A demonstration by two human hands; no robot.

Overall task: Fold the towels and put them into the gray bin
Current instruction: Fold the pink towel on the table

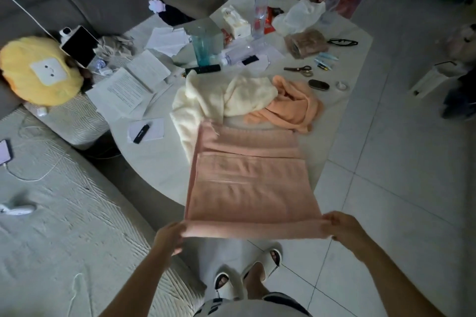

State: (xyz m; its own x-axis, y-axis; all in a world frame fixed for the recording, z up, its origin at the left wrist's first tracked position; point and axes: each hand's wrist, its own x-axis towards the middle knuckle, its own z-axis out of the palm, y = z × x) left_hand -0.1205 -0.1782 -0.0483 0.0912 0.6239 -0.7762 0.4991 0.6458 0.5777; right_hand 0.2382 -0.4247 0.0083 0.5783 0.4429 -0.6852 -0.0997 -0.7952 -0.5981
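A pink towel [247, 177] lies stretched flat from the white table toward me, its near edge lifted off the table's front rim. My left hand [170, 237] grips the near left corner and my right hand [340, 226] grips the near right corner. Behind it on the table a cream towel [219, 98] lies crumpled, with an orange towel [291, 108] bunched beside it on the right. No gray bin shows in view.
The white table [154, 162] carries papers [134, 85], a teal tumbler [201, 46], a plastic bottle [260, 10], scissors [300, 69] and a pen [141, 133]. A grey sofa with a yellow plush [38, 69] stands left. Tiled floor [399, 162] lies right.
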